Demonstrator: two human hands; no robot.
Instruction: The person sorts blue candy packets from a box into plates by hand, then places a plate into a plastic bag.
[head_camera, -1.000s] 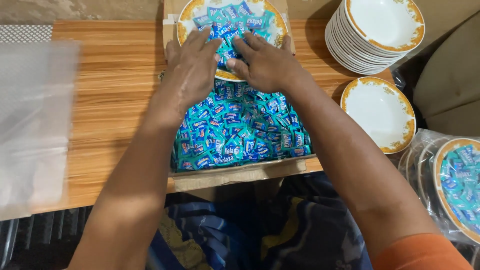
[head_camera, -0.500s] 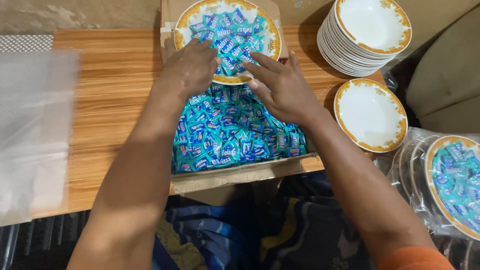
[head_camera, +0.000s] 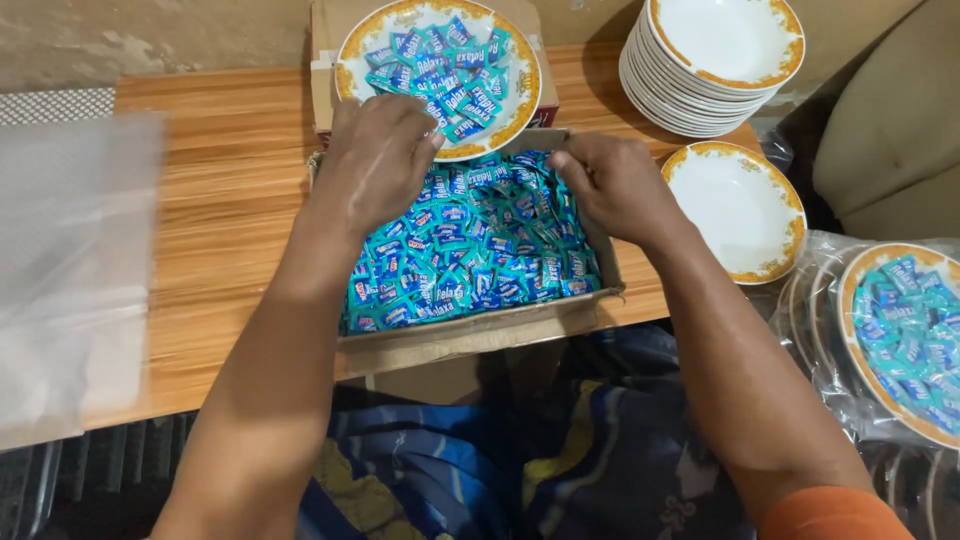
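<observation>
Blue-wrapped candies (head_camera: 470, 250) fill a cardboard box (head_camera: 480, 330) at the desk's near edge. The left hand (head_camera: 378, 160) is curled over a pinch of candies at the box's far rim, beside the gold-rimmed plate (head_camera: 520, 110) already heaped with them. The right hand (head_camera: 615, 185) is loosely closed among the sweets; its grasp cannot be told. Filling is judged underway; a short lift over the rim is required.

Cardboard box (head_camera: 470, 335) on table (head_camera: 220, 200), sweets (head_camera: 470, 250) inside. Behind box: plate (head_camera: 505, 110) bearing sweets. Right of box: single plate (head_camera: 740, 210); plate stack (head_camera: 690, 90) behind-right. Left of box: plastic sheet (head_camera: 70, 270).
</observation>
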